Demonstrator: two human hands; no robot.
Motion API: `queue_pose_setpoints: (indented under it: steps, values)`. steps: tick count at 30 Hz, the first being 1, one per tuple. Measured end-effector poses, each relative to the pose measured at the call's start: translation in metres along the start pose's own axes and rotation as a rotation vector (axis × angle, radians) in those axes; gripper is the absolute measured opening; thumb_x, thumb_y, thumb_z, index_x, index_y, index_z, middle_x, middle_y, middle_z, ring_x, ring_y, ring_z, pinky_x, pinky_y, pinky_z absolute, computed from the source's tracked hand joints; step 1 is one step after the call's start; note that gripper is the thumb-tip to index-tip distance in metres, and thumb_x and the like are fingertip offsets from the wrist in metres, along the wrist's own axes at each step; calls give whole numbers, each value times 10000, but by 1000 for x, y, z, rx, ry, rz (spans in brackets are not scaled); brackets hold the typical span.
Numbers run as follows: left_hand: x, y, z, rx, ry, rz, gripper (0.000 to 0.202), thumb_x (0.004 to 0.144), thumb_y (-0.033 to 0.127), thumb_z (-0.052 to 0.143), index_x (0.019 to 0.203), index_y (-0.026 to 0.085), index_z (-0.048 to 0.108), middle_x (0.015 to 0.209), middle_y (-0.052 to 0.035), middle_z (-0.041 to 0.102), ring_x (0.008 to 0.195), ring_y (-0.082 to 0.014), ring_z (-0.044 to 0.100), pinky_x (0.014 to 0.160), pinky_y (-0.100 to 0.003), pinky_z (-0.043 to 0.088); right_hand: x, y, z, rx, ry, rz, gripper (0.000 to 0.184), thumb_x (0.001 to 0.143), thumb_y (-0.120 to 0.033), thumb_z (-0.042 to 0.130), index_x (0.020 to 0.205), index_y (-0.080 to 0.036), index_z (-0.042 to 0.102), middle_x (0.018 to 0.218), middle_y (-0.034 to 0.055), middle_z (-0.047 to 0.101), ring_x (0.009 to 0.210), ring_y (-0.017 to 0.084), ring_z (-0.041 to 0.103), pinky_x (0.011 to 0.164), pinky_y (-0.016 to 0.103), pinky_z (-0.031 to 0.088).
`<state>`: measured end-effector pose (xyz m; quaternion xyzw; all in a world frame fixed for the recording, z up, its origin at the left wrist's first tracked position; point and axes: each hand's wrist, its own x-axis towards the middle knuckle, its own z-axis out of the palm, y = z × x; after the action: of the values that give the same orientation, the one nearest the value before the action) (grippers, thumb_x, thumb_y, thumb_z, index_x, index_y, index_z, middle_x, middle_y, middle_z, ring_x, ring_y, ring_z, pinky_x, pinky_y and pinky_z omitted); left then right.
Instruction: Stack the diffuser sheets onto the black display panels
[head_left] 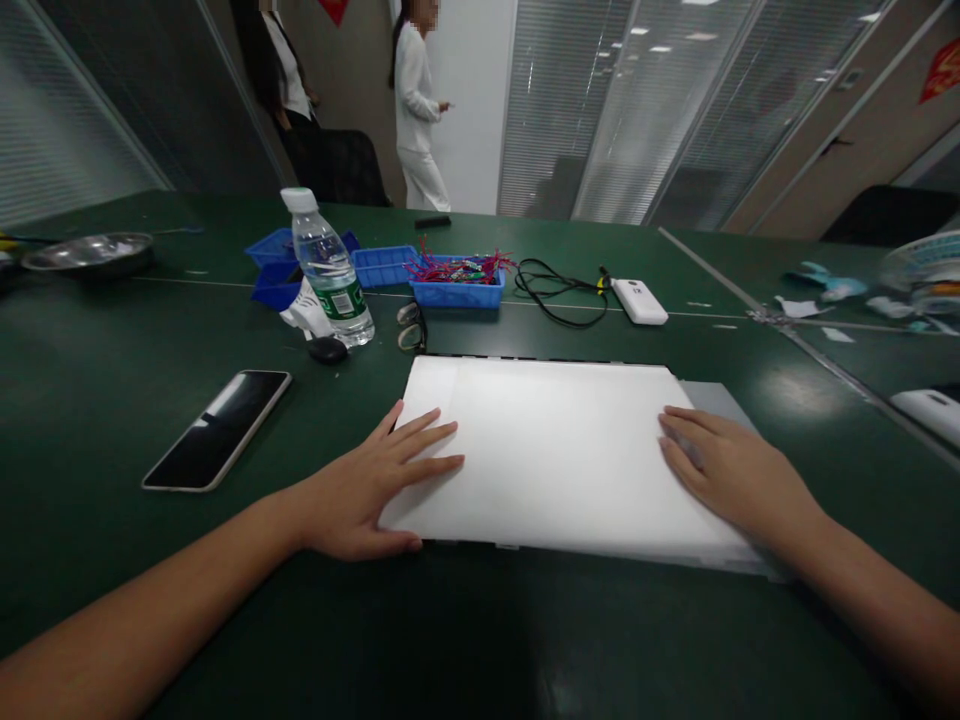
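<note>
Left hand, grip spread, is resting over the left edge of a white rectangular panel, probably steadying it. Right hand is covering the right edge; can't tell if pinching. Panel's lying centrally on the tabletop; water bottle and wire-filled blue basket are sitting farther off, likely out of the way.

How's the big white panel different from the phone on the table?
The white panel looks bright, while the phone looks mostly dark. The panel is much bigger than the phone. The left hand and right hand touch the panel; neither touches the phone. Both things lie flat.
</note>
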<state>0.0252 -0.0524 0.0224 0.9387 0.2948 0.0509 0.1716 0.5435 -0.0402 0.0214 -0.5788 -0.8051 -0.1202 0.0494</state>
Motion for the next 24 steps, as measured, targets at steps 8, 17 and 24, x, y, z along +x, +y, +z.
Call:
queue_pose_setpoints:
  steps: [8, 17, 24]
  values:
    - [-1, -1, 1, -1, 12, 15, 984, 926, 641, 747, 1754, 384, 280, 1845, -128, 200, 1675, -517, 170, 1274, -855, -6, -5, -16, -5, -108, 9, -20, 630, 1099, -517, 360, 1332, -96, 766, 1424, 174, 711, 1225, 358, 715, 1075, 562, 592]
    - [-1, 1, -1, 6, -9, 1, 981, 920, 632, 758, 1748, 375, 299, 1844, -134, 202, 1676, -520, 168, 1269, -863, 1, -6, -22, -5, -25, 31, -154, 633, 1109, -555, 388, 1372, -101, 742, 1453, 181, 693, 1291, 351, 686, 1123, 552, 566]
    - [-1, 0, -2, -12, -13, 30, 1008, 903, 598, 778, 1752, 395, 272, 1848, -121, 197, 1679, -523, 144, 1264, -864, -27, -7, -17, -1, 40, 72, -320, 542, 1103, -510, 481, 1422, -141, 718, 1492, 157, 676, 1343, 338, 666, 1114, 570, 578]
